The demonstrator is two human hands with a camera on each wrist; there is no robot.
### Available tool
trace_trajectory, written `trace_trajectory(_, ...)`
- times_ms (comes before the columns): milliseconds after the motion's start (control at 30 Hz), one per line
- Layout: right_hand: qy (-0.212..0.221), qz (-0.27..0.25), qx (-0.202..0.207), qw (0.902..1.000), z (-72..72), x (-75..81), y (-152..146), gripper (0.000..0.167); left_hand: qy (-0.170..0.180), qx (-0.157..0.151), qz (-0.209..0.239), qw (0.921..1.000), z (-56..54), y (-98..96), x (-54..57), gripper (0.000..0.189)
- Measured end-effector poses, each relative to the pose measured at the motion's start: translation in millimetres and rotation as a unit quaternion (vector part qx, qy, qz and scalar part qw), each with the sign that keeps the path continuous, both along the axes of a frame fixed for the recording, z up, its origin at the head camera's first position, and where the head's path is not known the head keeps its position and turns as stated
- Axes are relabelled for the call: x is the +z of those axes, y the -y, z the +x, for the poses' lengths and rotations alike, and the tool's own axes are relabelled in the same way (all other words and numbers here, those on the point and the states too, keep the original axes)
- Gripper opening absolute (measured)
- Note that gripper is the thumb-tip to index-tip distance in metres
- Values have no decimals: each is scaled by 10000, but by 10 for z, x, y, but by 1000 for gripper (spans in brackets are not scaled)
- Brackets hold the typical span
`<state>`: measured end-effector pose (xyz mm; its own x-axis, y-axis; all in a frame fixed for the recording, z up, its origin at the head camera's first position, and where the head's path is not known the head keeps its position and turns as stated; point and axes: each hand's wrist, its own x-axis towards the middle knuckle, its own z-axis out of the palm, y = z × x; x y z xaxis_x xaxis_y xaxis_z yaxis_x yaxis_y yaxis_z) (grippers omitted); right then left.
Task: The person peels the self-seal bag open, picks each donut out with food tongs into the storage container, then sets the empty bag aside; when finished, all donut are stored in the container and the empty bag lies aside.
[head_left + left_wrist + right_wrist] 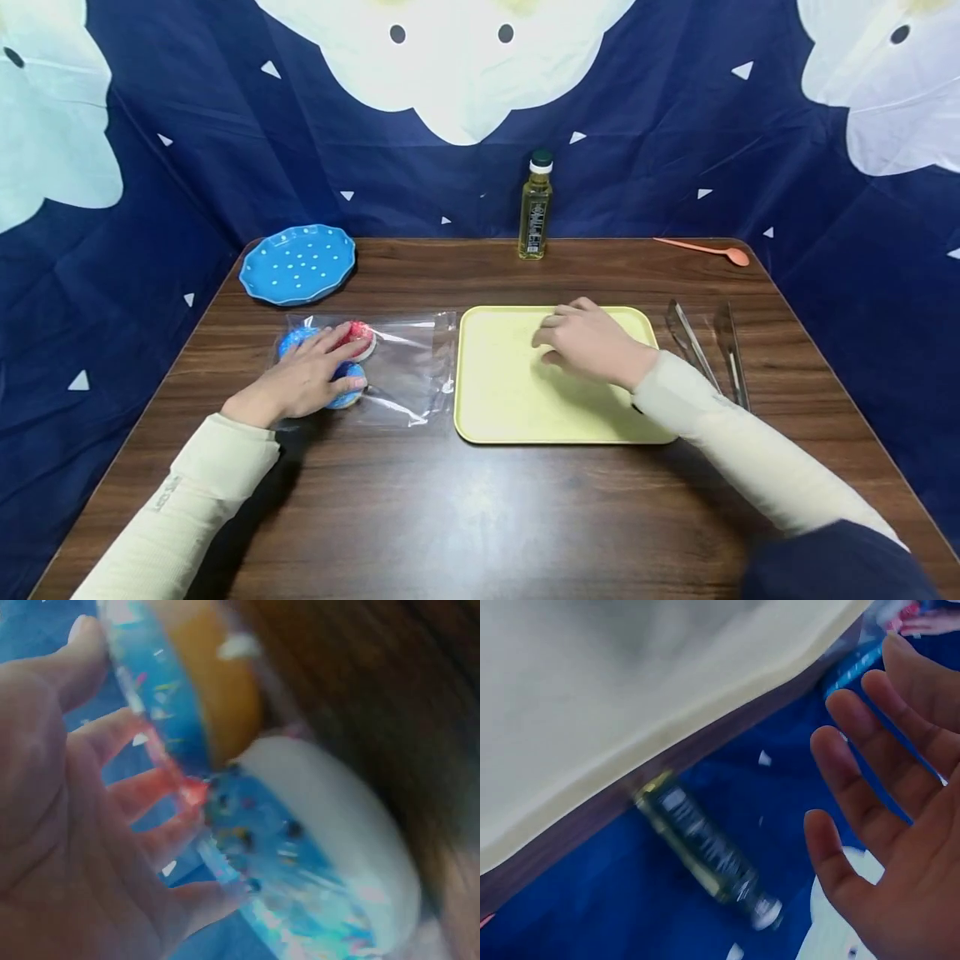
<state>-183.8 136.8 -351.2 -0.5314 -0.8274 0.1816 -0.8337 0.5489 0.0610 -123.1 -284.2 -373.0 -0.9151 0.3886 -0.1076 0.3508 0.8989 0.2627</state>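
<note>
My left hand (300, 382) lies over a clear plastic bag (405, 358), its fingers spread across the toy-like doughnuts inside. Of these, one has red icing (364, 337) and two have blue; the far blue doughnut (295, 340) shows beyond the fingers, the near blue doughnut (345, 397) beside the thumb. In the left wrist view, sprinkles dot a blue-iced doughnut with a white base (300, 847), and straight fingertips touch the bag. My right hand (592, 340) hovers over the yellow tray (487, 408) with loosely bent fingers and holds nothing, as the right wrist view also shows.
A blue dotted plate (296, 265) sits at the back left. An oil bottle (536, 208) stands upright at the back edge, with an orange spoon (705, 247) at the back right. Tongs (693, 346) and another metal utensil (731, 354) lie right of the tray.
</note>
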Motion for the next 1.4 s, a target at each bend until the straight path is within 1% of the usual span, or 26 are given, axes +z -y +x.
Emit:
trace_trajectory(100,78,-253,-391,9989,118,-5,-269,23,-240,3,-95,9997,-30,-23,-2,62)
trace_trajectory(200,228,-462,-858,9950,229,-31,-539,24,-505,21,-151,9986,-39,-41,9,54)
trace_trajectory(300,255,-623,-1250,9899,327,-77,-810,26,-535,57,-254,9982,-42,-53,30,49)
trace_trajectory(400,262,-781,-1687,9822,409,-105,-1057,32,-542,90,-261,9981,-46,-56,51,46)
trace_trajectory(467,380,-827,-2122,9730,471,-114,-1208,37,-632,60,-231,9977,-51,-64,54,43)
trace_trajectory(533,603,-840,-2623,9594,532,-116,-1336,44,-748,23,-199,9970,-56,-70,51,40)
trace_trajectory(567,754,-836,-2880,9510,562,-118,-1392,47,-799,-10,-208,9966,-58,-74,48,39)
trace_trajectory(667,1288,-839,-3635,9188,642,-127,-1526,65,-953,-35,-296,9950,-66,-86,30,35)
trace_trajectory(733,1582,-842,-3974,9000,682,-142,-1589,68,-1078,32,-344,9936,-75,-97,14,31)
trace_trajectory(767,1703,-825,-4121,8913,701,-147,-1615,70,-1149,87,-346,9927,-82,-104,7,29)
trace_trajectory(900,2080,-674,-4536,8640,764,-166,-1682,75,-1388,361,-281,9893,-109,-138,-14,20)
trace_trajectory(933,2191,-586,-4652,8556,773,-162,-1691,79,-1399,420,-246,9890,-116,-143,-12,19)
trace_trajectory(1033,2570,-285,-4971,8283,784,-141,-1734,82,-1368,582,-137,9888,-129,-152,-9,16)
trace_trajectory(1133,2912,3,-5118,8082,772,-130,-1783,75,-1371,669,-54,9883,-141,-152,-9,14)
trace_trajectory(1167,2998,49,-5137,8039,766,-130,-1799,72,-1368,678,-48,9883,-145,-152,-10,13)
trace_trajectory(1200,3057,84,-5133,8019,761,-134,-1813,68,-1371,671,-67,9883,-150,-152,-12,13)
trace_trajectory(1267,3073,58,-5112,8027,751,-151,-1836,62,-1401,660,-141,9878,-153,-145,-8,12)
trace_trajectory(1333,2964,-22,-5095,8078,744,-165,-1858,57,-1428,650,-209,9874,-154,-142,-3,13)
trace_trajectory(1400,2768,-132,-5071,8161,738,-176,-1873,56,-1525,640,-269,9859,-152,-137,4,13)
